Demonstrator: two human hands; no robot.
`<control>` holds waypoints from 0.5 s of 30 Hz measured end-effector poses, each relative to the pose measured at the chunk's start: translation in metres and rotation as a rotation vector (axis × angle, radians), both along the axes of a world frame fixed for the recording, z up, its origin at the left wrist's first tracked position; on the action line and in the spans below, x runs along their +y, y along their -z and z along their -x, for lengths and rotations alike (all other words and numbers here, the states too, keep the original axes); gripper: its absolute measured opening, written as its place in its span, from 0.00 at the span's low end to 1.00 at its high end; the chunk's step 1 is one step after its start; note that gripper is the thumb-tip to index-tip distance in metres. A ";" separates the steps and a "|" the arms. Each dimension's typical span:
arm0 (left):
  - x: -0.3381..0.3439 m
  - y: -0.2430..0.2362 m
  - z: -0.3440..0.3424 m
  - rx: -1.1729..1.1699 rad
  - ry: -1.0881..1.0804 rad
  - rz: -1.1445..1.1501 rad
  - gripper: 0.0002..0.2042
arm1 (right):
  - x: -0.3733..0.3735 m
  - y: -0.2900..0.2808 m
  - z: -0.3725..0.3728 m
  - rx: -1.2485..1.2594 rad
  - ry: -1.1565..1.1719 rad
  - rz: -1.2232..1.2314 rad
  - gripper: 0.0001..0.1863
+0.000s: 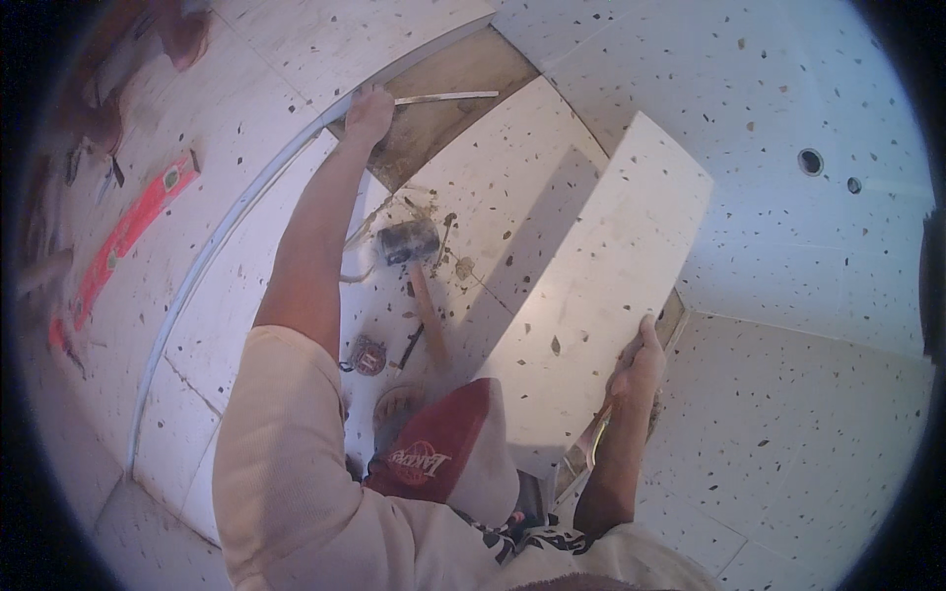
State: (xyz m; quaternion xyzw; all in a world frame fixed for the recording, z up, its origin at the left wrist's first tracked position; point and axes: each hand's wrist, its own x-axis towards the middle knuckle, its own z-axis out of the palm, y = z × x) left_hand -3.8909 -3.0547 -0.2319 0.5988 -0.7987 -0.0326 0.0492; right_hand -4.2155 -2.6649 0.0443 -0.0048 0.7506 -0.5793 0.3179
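Gripping the dark-flecked white rectangular tile (pixel 603 276) in my right hand (pixel 639 372) — tilted above the pale speckled floor (pixel 522 143) — I curl my left hand (pixel 370 116) at a thin whitish strip (pixel 448 97) over a rough brown patch (pixel 458 71), its hold unclear.

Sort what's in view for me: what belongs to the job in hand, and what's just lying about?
Seemingly in the job:
- speckled white tile, gripped at its edge by the right hand
- brown floor gap, beside the left hand
- thin pale strip, by that hand

Seemingly lying about:
- black-headed mallet
- small round reddish object
- red spirit level
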 end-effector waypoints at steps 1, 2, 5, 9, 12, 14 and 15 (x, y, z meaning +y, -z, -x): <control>0.001 0.000 0.001 0.013 0.009 0.010 0.13 | -0.004 0.008 0.002 -0.013 -0.016 0.014 0.24; 0.002 -0.001 0.003 0.025 0.017 0.020 0.13 | -0.010 0.016 0.003 -0.026 -0.033 0.028 0.23; -0.001 0.002 -0.009 -0.006 0.047 -0.035 0.13 | -0.035 0.036 -0.001 -0.085 -0.062 0.006 0.19; 0.004 0.001 -0.013 0.001 -0.011 -0.070 0.13 | -0.068 0.058 -0.013 -0.187 -0.182 0.029 0.25; 0.004 -0.004 -0.015 0.054 -0.067 -0.198 0.14 | -0.086 0.089 -0.009 -0.179 -0.221 -0.019 0.22; 0.006 -0.006 -0.016 0.094 -0.109 -0.276 0.14 | -0.100 0.098 -0.020 -0.151 -0.243 -0.059 0.19; 0.006 -0.008 -0.016 0.097 -0.105 -0.289 0.14 | -0.107 0.102 -0.025 -0.142 -0.255 -0.064 0.18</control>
